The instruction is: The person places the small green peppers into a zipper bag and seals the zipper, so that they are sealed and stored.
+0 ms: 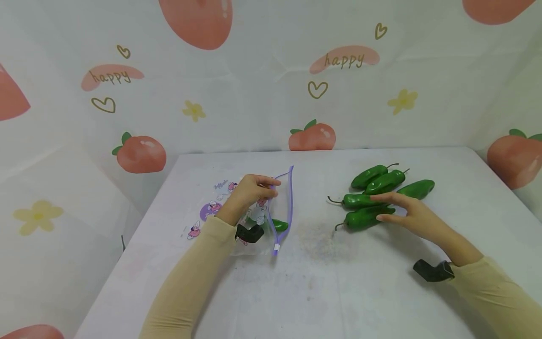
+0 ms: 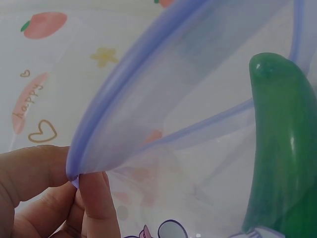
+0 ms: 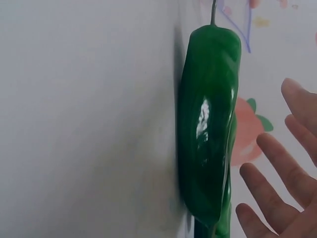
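A clear zip bag (image 1: 210, 211) with a purple rim and cartoon prints lies left of centre. My left hand (image 1: 250, 197) pinches its rim between thumb and fingers, and the mouth gapes to the right. Inside, a green pepper (image 2: 282, 139) shows its rounded tip near the opening. On the right side of the table, my right hand (image 1: 417, 220) hovers with fingers spread over several green peppers. Nearest to it is the front pepper (image 1: 364, 218). The right wrist view shows a gap between the fingers (image 3: 270, 196) and this pepper.
Behind the front pepper lie a second pepper (image 1: 357, 201) and others, including one at the back (image 1: 368, 176). A white slider (image 1: 277, 246) sits at the bag rim's near end. The white table (image 1: 322, 292) meets a fruit-printed backdrop (image 1: 254, 94).
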Motion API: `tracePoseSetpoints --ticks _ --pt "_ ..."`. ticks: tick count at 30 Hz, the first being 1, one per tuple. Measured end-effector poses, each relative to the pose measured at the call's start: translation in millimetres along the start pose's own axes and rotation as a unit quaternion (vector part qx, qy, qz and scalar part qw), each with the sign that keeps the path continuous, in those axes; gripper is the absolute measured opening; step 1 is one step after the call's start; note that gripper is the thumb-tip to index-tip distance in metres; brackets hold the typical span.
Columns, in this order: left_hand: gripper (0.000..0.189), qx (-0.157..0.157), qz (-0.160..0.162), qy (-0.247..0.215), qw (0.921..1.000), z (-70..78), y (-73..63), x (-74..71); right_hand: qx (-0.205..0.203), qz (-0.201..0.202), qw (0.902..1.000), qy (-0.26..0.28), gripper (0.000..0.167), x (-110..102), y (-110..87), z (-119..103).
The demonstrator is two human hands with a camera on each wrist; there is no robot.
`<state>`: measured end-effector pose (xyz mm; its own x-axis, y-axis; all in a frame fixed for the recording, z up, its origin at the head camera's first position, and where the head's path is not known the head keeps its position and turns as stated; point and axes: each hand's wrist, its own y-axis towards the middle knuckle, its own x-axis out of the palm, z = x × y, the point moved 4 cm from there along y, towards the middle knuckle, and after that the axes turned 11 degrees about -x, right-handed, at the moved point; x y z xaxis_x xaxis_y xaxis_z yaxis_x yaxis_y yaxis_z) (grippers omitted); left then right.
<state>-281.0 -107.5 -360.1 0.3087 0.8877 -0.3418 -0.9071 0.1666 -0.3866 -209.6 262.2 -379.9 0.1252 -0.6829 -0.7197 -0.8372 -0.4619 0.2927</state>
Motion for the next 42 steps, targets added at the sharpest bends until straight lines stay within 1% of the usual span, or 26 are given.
tracePoseSetpoints --ticks 5,11,17,22,28,37,42 --pt "0.031 0.008 -0.004 -0.002 1.0 0.1 -0.3 0.1 0.0 0.004 1.0 0.002 0.043 -1 -1.0 4" --pt "0.028 0.015 -0.006 -0.005 0.9999 0.8 -2.2 -0.5 0.008 -0.003 0.9999 -0.01 0.043 -3 -1.7 9" --pt "0.029 0.01 -0.005 -0.006 0.9999 0.7 -1.5 -0.8 0.003 -0.006 0.9995 -0.031 0.043 -3 -0.9 11" --pt "0.03 0.007 -0.004 -0.004 1.0 0.1 -0.8 -0.7 0.009 -0.012 0.9995 -0.026 0.043 -2 -1.5 11" --pt "0.028 0.004 -0.001 -0.002 1.0 -0.2 -0.6 -0.3 0.015 -0.032 0.9992 -0.02 0.046 -1 -3.7 10" --pt "0.027 -0.002 0.001 -0.013 0.9999 0.4 -1.4 0.2 0.012 -0.055 0.9974 -0.045 0.044 3 -5.2 13" --pt "0.027 0.004 0.004 -0.003 1.0 0.5 -1.4 0.2 0.015 -0.081 0.9962 -0.028 0.047 6 -6.0 15"
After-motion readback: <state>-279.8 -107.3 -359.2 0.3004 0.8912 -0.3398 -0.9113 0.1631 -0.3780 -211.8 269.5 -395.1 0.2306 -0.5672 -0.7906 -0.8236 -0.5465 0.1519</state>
